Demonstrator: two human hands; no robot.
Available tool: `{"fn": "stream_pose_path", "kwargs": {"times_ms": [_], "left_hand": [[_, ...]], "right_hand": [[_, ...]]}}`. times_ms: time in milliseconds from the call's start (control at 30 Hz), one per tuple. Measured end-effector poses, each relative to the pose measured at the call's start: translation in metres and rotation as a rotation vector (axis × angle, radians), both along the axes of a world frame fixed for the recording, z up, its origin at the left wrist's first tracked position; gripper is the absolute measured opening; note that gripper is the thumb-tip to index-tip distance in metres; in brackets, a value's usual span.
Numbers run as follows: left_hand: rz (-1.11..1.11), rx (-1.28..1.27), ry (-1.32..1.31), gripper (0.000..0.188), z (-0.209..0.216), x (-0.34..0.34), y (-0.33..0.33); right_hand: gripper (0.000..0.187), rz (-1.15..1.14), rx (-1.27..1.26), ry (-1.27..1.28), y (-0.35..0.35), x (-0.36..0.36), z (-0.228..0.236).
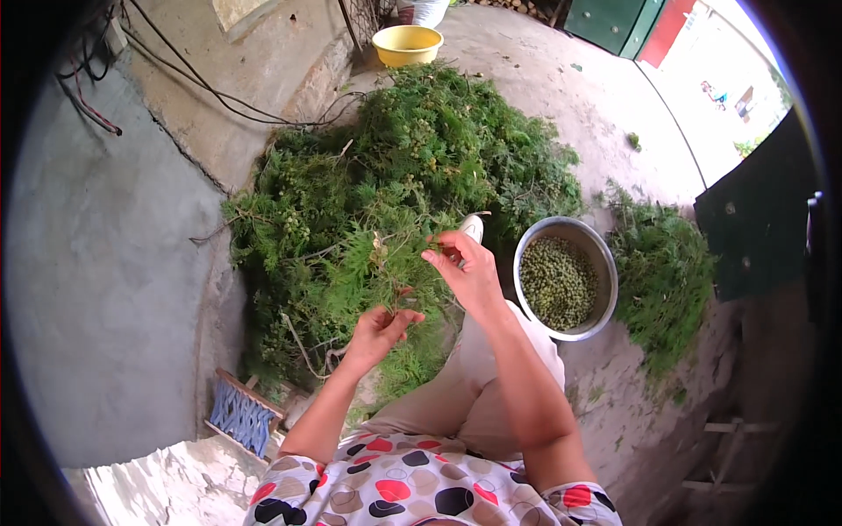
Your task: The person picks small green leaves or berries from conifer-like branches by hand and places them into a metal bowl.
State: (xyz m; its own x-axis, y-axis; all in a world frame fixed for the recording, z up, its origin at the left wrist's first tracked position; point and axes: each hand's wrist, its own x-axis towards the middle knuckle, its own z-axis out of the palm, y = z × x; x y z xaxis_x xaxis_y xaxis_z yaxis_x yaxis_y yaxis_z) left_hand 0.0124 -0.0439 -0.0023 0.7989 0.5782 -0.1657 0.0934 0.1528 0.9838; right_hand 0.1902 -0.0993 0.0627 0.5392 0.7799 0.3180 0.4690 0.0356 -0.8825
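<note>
My left hand is closed round the lower stem of a leafy evergreen branch, which points away from me and bears small pale-green cones. To its upper right, my right hand has thumb and fingers pinched together beside the sprays; whatever sits between the fingertips is too small to make out. In front of both hands spreads a big heap of cut evergreen branches. A round metal pot, partly filled with small green cones, stands just right of my right hand, next to my leg.
More cut greenery lies right of the pot. A yellow basin stands behind the heap. Black cables run along the left wall. A small stool with a blue woven seat is at lower left, a dark green door panel at right.
</note>
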Motion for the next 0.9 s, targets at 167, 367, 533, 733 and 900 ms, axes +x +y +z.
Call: {"fn": "stream_pose_path", "kwargs": {"times_ms": [167,367,533,733,900], "left_hand": [[0.079,0.205,0.163,0.026,0.008,0.002,0.009],[0.269,-0.116,-0.058,0.033,-0.016,0.000,0.022],[0.456,-0.119,-0.069,0.026,-0.012,0.000,0.022],[0.489,-0.119,-0.055,0.023,-0.015,0.002,0.013],[0.525,-0.101,-0.042,0.022,-0.011,0.005,0.008]], "right_hand": [[0.020,0.056,-0.146,-0.158,-0.007,0.000,0.000],[0.021,0.146,-0.200,-0.075,-0.011,-0.006,0.003],[0.022,0.194,-0.227,-0.053,-0.010,-0.007,-0.007],[0.021,0.123,-0.214,0.097,-0.007,-0.011,-0.010],[0.019,0.113,-0.134,0.367,-0.005,-0.013,-0.020]]}}
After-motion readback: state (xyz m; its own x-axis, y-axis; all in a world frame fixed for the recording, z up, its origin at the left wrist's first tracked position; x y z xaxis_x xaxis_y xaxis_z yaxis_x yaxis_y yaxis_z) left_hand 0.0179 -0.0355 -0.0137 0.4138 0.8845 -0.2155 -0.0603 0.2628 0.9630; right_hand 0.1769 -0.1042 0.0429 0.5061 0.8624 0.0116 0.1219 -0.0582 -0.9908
